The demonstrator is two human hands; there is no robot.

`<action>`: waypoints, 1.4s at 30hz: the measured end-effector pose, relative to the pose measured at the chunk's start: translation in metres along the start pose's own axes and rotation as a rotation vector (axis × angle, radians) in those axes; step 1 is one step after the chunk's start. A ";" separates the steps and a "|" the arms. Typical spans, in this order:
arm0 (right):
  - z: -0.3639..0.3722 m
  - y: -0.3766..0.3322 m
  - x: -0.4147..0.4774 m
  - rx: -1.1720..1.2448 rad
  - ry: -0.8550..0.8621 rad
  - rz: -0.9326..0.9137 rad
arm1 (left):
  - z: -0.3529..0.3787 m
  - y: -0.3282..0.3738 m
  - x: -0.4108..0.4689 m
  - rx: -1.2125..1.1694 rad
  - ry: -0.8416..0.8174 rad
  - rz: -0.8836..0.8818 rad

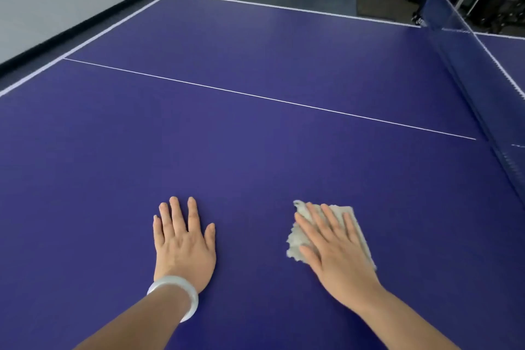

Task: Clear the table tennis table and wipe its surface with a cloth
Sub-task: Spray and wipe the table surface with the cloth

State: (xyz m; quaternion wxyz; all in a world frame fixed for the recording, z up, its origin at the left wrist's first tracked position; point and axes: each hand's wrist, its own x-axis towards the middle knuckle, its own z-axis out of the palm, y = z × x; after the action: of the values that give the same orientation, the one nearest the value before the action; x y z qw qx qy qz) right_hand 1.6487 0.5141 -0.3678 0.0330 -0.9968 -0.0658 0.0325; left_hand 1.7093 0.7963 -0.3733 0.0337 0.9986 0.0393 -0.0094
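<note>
Right hand (338,247): palm down, fingers straight and slightly spread, pressed flat on the cloth (297,239). Nothing is curled round it or pinching it.
Left hand (184,244): also flat with fingers spread, resting on the bare table (255,156) and holding nothing. It lies left of the cloth, well apart from it. A pale bracelet (181,293) sits on the wrist.
Cloth, position: near side of the table, right of the middle, under the right hand. Its fuzzy left edge and far corners show past the fingers.
Cloth, handling (our judgement): light, soft and limp, folded into a rough pad. It has no stiffness of its own, so we expect it to bunch or roll if pushed from one edge only.
Where to hold (our judgement): flat palm over the middle of the pad, fingers spread toward the leading edge. Taking it by a corner would drag it into a strip and lose wiping area.
Table top: smooth, matte, purple. We expect the cloth to slide easily, so steady downward pressure is needed.
Task stage (our judgement): we see no loose things on this half, so wiping is the step in hand.
Farther out: a thin white centre line (255,96) runs across, the net (466,65) stands at the right, and floor clutter lies beyond the far edge.
</note>
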 end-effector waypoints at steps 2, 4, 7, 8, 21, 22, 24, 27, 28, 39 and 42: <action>-0.006 0.052 0.018 0.035 0.015 0.328 | 0.003 -0.003 0.000 0.019 -0.015 -0.005; -0.020 0.085 0.041 0.165 0.020 0.705 | 0.004 -0.006 0.001 0.019 -0.007 0.010; -0.036 0.085 0.089 0.266 0.010 0.952 | 0.003 -0.007 0.002 0.019 0.011 0.035; -0.035 0.075 0.110 0.271 -0.004 0.947 | 0.004 -0.007 0.001 0.019 0.015 0.037; -0.009 -0.040 0.147 0.005 0.013 -0.040 | 0.001 -0.006 0.004 0.005 0.001 0.017; -0.011 -0.001 0.143 0.031 0.030 0.166 | 0.001 -0.006 0.003 0.002 -0.001 0.018; -0.022 0.074 0.136 0.115 0.029 0.576 | 0.002 -0.006 0.004 0.001 -0.001 0.026; -0.033 0.104 0.137 0.251 -0.012 0.894 | 0.001 -0.006 0.004 0.004 -0.007 0.017; -0.033 0.088 0.143 0.267 -0.025 0.895 | 0.001 -0.006 0.004 0.007 -0.013 0.018; 0.000 -0.033 0.030 0.056 -0.026 0.049 | -0.003 -0.004 0.003 0.019 -0.012 0.010; -0.010 0.034 -0.010 0.094 -0.016 0.614 | -0.006 -0.003 0.001 0.009 -0.023 0.015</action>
State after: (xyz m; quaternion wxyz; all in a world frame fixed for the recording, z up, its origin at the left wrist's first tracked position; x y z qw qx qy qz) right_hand 1.6438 0.4790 -0.3600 0.0673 -0.9671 0.2396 0.0521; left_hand 1.7104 0.7995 -0.3677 0.0295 0.9989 0.0313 -0.0209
